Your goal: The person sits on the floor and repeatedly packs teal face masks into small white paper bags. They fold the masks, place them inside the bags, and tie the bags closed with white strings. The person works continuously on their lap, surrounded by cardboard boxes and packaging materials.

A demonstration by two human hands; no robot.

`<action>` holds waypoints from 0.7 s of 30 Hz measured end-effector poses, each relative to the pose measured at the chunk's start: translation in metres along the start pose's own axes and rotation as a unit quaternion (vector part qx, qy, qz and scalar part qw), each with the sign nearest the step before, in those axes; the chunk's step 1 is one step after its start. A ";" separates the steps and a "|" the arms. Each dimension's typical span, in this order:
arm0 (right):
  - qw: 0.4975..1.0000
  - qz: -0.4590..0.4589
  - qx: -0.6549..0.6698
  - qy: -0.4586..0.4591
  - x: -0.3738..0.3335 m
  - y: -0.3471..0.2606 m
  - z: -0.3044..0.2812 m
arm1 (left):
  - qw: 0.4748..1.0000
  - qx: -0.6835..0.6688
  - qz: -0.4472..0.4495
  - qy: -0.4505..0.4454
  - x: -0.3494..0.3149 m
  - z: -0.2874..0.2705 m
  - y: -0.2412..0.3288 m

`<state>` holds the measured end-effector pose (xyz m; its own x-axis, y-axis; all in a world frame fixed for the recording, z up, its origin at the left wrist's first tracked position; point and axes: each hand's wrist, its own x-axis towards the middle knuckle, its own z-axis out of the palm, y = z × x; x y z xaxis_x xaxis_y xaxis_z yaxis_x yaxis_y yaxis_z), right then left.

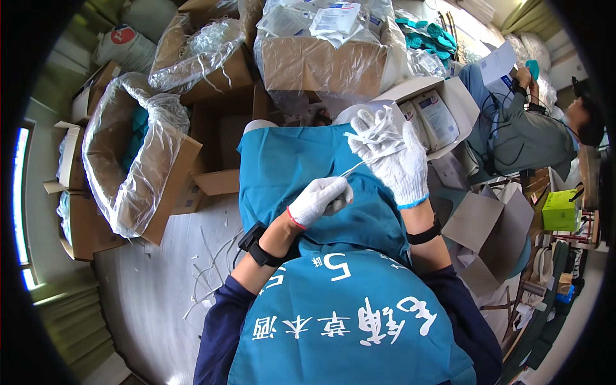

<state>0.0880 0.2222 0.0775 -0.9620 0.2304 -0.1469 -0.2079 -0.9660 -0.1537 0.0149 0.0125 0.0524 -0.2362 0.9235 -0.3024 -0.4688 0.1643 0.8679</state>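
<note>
I wear white knit gloves on both hands, over a teal apron (285,157). My left hand (323,200), with a red cuff, is closed in a pinch on the end of a thin white cord (351,170). The cord runs up to my right hand (403,165), which has a blue cuff. A bundle of white cords (378,138) lies across its palm and fingers, held there with the palm turned up. Just beyond that hand stands an open white carton (463,106) with flat printed packets (436,119) inside.
Ahead is a plastic-lined box (321,64) of packets; a box of white strands (215,42) stands left of it. Further left is a lined box (112,128) with teal items. Loose cords (208,273) lie on the floor. A person (529,131) sits at right.
</note>
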 end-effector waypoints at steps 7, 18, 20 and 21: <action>0.998 0.012 -0.029 -0.049 -0.003 0.005 0.012 | 1.000 -0.007 -0.013 0.023 -0.004 -0.002 -0.003; 0.995 0.010 -0.079 -0.057 -0.005 0.012 -0.006 | 0.998 -0.039 0.038 0.018 -0.006 0.007 0.008; 0.993 -0.009 -0.119 -0.015 -0.007 0.016 -0.003 | 0.996 -0.053 0.051 0.044 -0.005 0.011 0.011; 0.990 -0.018 -0.139 0.006 -0.008 0.018 -0.002 | 0.995 -0.060 0.057 0.057 -0.006 0.013 0.013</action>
<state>0.0919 0.2036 0.0742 -0.9522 0.2669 -0.1484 -0.1831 -0.8879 -0.4219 0.0208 0.0138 0.0704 -0.3857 0.8872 -0.2533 -0.5300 0.0117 0.8479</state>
